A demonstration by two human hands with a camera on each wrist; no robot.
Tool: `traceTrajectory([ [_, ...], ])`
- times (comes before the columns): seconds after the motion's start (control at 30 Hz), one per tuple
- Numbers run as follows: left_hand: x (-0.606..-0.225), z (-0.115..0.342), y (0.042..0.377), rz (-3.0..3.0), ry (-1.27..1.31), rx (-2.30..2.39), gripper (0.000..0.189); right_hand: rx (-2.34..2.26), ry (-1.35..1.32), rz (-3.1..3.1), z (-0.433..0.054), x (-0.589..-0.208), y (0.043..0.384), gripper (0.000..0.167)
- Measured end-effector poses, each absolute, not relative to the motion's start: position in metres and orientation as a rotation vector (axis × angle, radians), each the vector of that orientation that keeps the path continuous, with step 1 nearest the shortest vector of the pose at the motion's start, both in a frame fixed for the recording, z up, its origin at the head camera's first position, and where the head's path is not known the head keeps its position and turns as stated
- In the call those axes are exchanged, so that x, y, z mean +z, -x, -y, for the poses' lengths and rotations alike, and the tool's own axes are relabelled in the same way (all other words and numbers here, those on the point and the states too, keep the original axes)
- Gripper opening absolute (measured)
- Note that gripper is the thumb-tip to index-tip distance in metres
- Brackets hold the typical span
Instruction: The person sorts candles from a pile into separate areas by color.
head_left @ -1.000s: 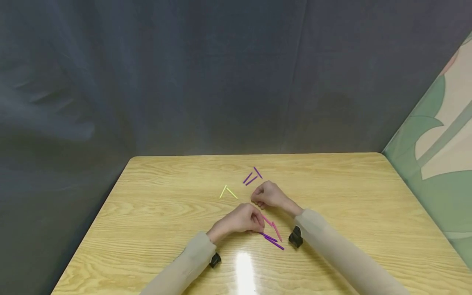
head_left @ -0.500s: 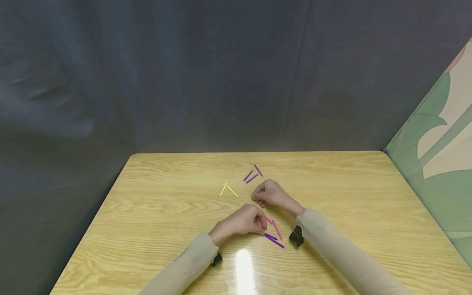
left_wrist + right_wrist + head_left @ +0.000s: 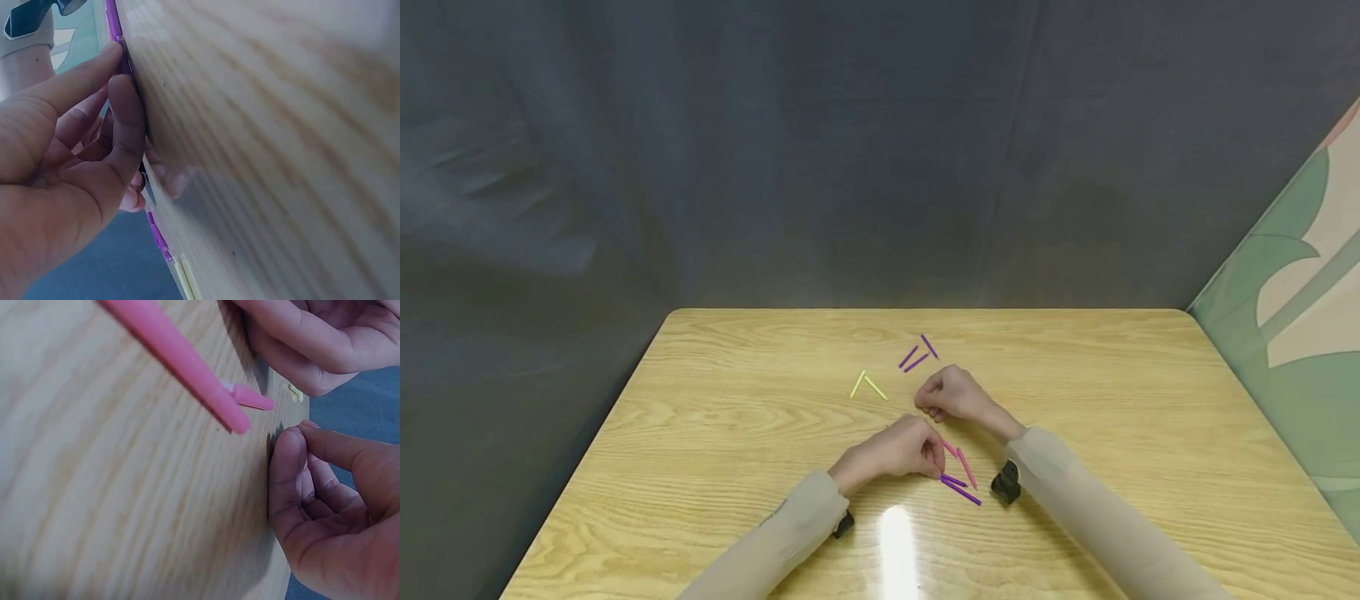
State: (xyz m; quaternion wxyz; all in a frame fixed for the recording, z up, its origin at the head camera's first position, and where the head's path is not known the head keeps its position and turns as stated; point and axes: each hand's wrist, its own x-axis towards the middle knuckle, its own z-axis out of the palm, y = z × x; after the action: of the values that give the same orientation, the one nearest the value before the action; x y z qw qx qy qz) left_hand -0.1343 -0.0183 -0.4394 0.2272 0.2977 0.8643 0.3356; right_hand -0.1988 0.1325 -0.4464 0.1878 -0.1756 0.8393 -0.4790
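Our left hand (image 3: pixel 895 447) is pinching a purple stick (image 3: pixel 962 492), its long axis slanting rightward, toward us; we cannot tell whether our curled right hand (image 3: pixel 952 393) is gripping anything.

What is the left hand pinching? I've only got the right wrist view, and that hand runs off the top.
Observer: The left hand has thumb and forefinger at the left ends of two purple sticks. It pinches at least one; I can't tell if both.
Operator: Any more purple past the right hand?
Observer: Yes, three other purple sticks lie beyond it, toward the far edge of the table.
Operator: I get just a sliver of yellow. Full layout?
Observer: Two yellow sticks, angled like an upside-down V in the head view.
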Motion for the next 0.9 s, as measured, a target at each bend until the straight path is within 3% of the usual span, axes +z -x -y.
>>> traceTrajectory([
  [0.4, -0.44, 0.023, 0.135, -2.361, -0.845, 0.934, 0.01, -1.341, 0.455, -2.349, -0.133, -0.447, 0.197, 0.011],
  [0.9, -0.443, 0.033, 0.138, -2.274, -0.657, 1.132, 0.014, -1.322, 0.455, -2.373, -0.14, -0.446, 0.189, 0.012],
])
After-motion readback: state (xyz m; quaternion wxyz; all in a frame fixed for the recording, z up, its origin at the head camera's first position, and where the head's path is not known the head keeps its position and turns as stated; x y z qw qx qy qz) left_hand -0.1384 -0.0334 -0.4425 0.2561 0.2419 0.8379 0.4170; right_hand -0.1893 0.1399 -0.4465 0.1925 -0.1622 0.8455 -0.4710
